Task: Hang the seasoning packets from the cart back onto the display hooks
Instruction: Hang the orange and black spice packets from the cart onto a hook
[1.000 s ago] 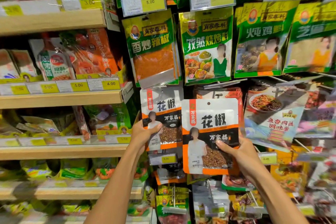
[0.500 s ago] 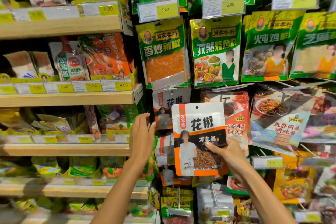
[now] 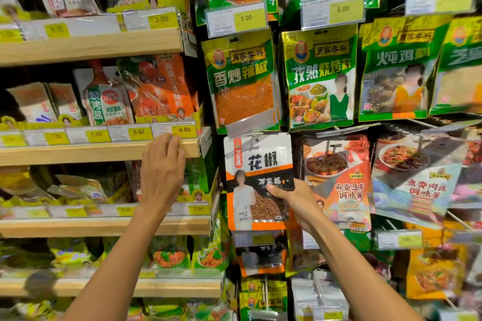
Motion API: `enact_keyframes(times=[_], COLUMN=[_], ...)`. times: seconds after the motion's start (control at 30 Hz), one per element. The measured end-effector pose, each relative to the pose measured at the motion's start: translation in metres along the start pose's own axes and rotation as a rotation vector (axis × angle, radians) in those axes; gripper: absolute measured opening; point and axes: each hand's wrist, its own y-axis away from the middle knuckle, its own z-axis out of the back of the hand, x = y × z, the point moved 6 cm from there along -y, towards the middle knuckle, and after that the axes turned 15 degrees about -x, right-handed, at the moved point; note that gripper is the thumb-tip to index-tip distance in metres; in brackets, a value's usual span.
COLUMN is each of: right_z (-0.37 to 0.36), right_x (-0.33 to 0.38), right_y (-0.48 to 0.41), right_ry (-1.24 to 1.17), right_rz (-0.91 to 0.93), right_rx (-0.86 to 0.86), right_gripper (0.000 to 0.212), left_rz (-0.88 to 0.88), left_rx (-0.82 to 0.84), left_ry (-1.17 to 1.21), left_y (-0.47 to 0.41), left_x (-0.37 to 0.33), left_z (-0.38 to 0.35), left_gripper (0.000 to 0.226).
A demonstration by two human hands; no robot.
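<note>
Since the earlier frame, the peppercorn packet (image 3: 257, 180) had gone up and to the left, covering the spot where its hanging twin had shown. The left hand (image 3: 161, 172) had let go of that twin and shifted left to the wooden shelves.

That hand was released and held nothing. Its fingers were fairly straight and pointed up, with the tips at the front edge of the second shelf (image 3: 99, 151), just below the 4.00 label (image 3: 184, 130). Whether they touched the wood could not be told.

The right hand (image 3: 294, 203) grasped the one white, orange and black packet by its right edge, thumb on the front. The packet stood upright against the display, its top tucked just under the chilli packet (image 3: 242, 81). Whether it already hung there could not be told.

One more packet of the same kind (image 3: 260, 255) showed partly below it. Four green packets made the row above: the chilli one, a barbecue one (image 3: 319, 78) and two further right (image 3: 396, 70) (image 3: 459, 65). Two sauce packets (image 3: 336, 182) (image 3: 417, 177) hung to the right of the held one. Four wooden shelves were stacked at the left.
</note>
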Motion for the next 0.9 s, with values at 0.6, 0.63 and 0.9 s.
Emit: enact_keyframes(times=[0.6,0.63,0.9], right_z=[-0.009,-0.010,-0.023], right_x=[-0.008,-0.008,-0.007], right_y=[-0.014,-0.016,-0.060], right_ry=[0.046,0.056,0.192], right_rz=[-0.056,-0.059,-0.066], right_rx=[-0.036,-0.037,-0.187], right_gripper=[0.012,0.012,0.010], left_rz=[-0.027,-0.028,-0.030], left_rx=[-0.125,-0.124,-0.119], left_ry=[0.034,0.034,0.049], left_y=[0.009,0.009,0.008], left_x=[0.009,0.009,0.009], left_z=[-0.010,-0.010,-0.009], left_gripper=[0.031,0.030,0.028])
